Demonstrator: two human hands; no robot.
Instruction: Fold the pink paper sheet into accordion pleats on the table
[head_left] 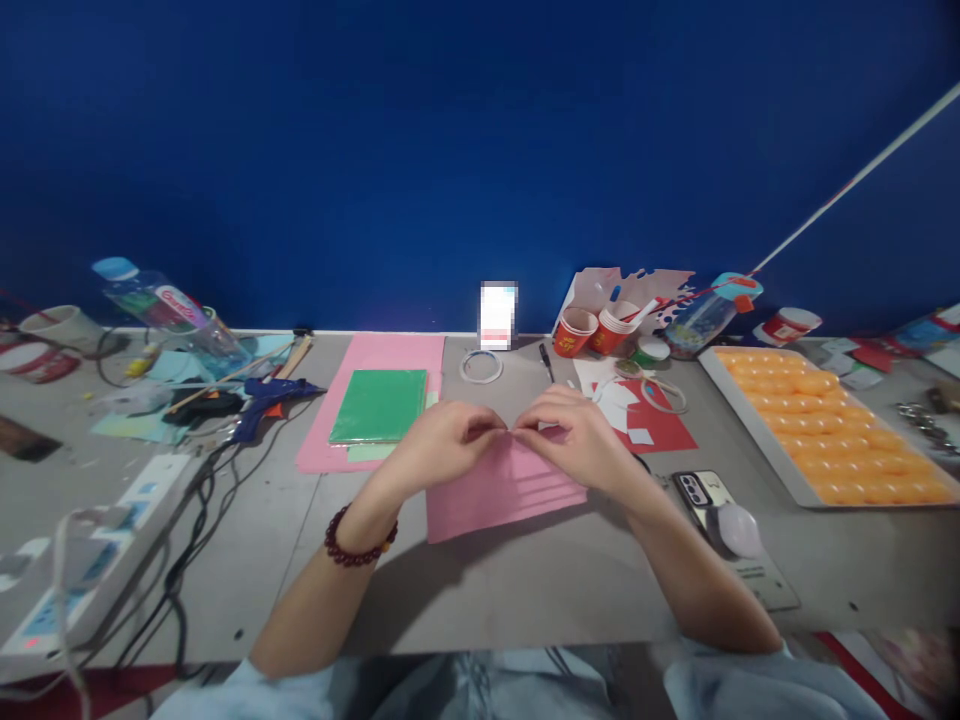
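A sheet of pink paper (487, 500) hangs or lies before me at the middle of the table, with several parallel creases across its right part. My left hand (457, 435) pinches its far edge between thumb and fingertips. Close beside it, my right hand (559, 430) is closed on the same edge, the two sets of fingertips almost meeting. To the left lies a larger stack of pink paper (322, 440), with a green pack of paper (381, 405) on top of it.
At left are a blue glue gun (262, 400), black cables and a white power strip (105, 570). Behind stand a phone (498, 315), a wire coil (481, 367) and red paper cups (576, 332). A tray of orange balls (832, 430) and a phone (705, 500) are at right.
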